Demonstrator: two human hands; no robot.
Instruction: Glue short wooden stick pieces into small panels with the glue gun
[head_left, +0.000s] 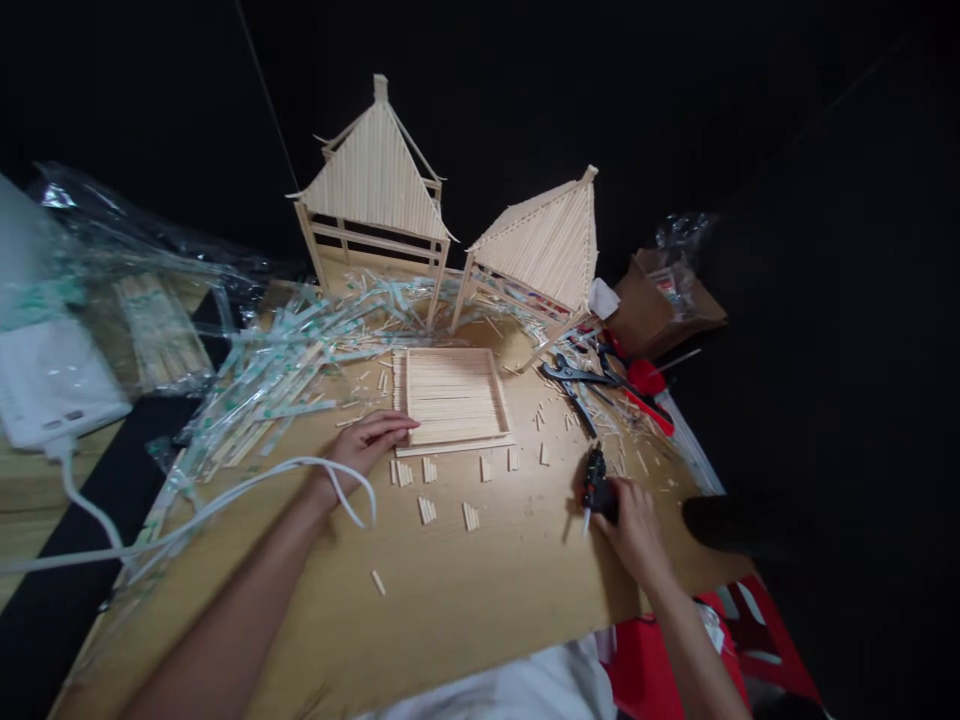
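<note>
A shallow rectangular tray of thin wooden sticks [452, 395], with a raised rim, lies flat mid-table. At its lower left corner is my left hand [367, 440], thumb and fingertips pressed together in a pinch. Whatever is between those fingertips is too small to make out. My right hand [634, 520] is closed around a black hot glue gun [596, 485] to the right of the tray. A white glue stick [586, 523] sticks out of the gun toward me. Small groups of short cut sticks [427, 510] lie in front of the tray.
Behind the tray stand two stick-built roofed models [367, 170], [536, 240]. Plastic wrappers and sticks [277, 370] are heaped at left. Black-jawed pliers [574, 375] and a cardboard box [660, 305] lie at right. A white cable [247, 480] loops over my left wrist area.
</note>
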